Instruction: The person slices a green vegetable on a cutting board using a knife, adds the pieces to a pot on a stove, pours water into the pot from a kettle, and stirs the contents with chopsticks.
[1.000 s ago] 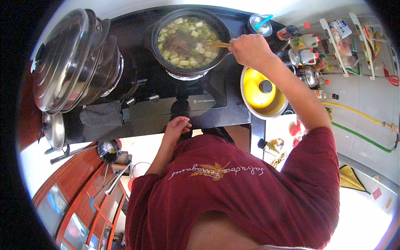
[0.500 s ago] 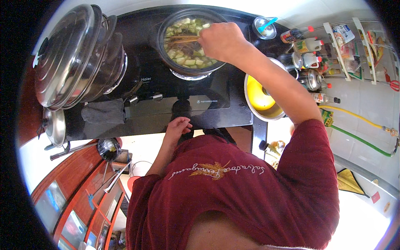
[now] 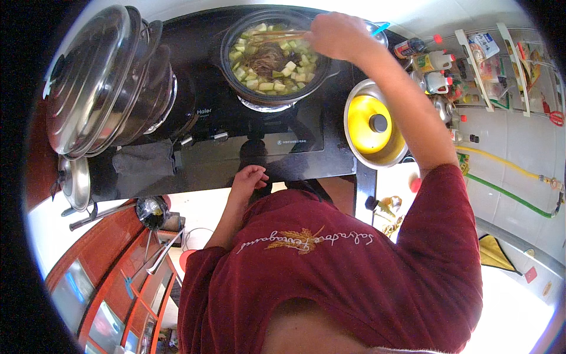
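A dark pot (image 3: 224, 56) stands on the black glass stove (image 3: 236, 127). In its broth float pale green vegetable cubes (image 3: 268, 86), with a clump of brown noodle-like strands (image 3: 266, 61) in the middle. My right hand (image 3: 337, 36) is over the pot's far right rim, closed on wooden chopsticks (image 3: 282, 36). Their tips reach over the far side of the food; whether they touch it I cannot tell. Low at the stove's front edge, my left hand (image 3: 252, 178) hangs close to my body with its fingers curled, and whether anything is inside them I cannot make out.
A lidded pan (image 3: 97, 82) fills the left of the stove, beside a dark cloth (image 3: 143, 159). On the right sit a metal bowl holding a yellow lid (image 3: 364, 127), a small bowl with a blue spoon (image 3: 382, 29) and several bottles (image 3: 434, 62) along the wall.
My right hand has moved up and to the right with the chopsticks, uncovering more of the pot. The strands now show clearly. My left hand has barely moved.
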The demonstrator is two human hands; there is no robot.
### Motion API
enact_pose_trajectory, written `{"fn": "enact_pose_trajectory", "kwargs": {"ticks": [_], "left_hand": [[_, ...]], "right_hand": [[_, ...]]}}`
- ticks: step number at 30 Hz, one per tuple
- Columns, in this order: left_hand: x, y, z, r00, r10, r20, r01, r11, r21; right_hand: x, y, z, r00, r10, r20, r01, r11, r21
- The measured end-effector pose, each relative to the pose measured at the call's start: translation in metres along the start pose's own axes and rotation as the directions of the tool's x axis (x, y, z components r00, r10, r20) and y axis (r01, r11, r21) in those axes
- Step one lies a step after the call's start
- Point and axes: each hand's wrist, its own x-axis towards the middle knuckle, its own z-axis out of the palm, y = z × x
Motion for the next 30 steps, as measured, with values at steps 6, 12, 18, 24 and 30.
{"fn": "enact_pose_trajectory", "kwargs": {"ticks": [6,12,18,24,30], "left_hand": [[0.0,0.01,0.001,0.997,0.071,0.037,-0.07,0.997,-0.028],[0.004,-0.001,-0.004,1.0,0.013,0.012,-0.013,1.0,0.005],[-0.001,0.011,0.0,0.999,0.013,0.035,-0.014,0.999,0.033],[0.003,0.007,-0.005,0.999,0.043,0.021,-0.043,0.999,-0.003],[-0.001,0.006,-0.004,1.0,0.005,0.008,-0.005,1.0,0.022]], "right_hand": [[0.003,0.007,0.02,0.999,-0.026,0.047,0.026,1.0,0.016],[-0.017,0.006,-0.005,0.966,-0.254,0.04,0.254,0.967,0.008],[-0.015,-0.014,0.03,0.966,-0.225,0.127,0.231,0.973,-0.03],[-0.019,-0.001,0.011,0.974,-0.215,0.068,0.217,0.976,-0.021],[-0.013,-0.016,0.021,0.985,-0.174,-0.014,0.174,0.985,0.018]]}}
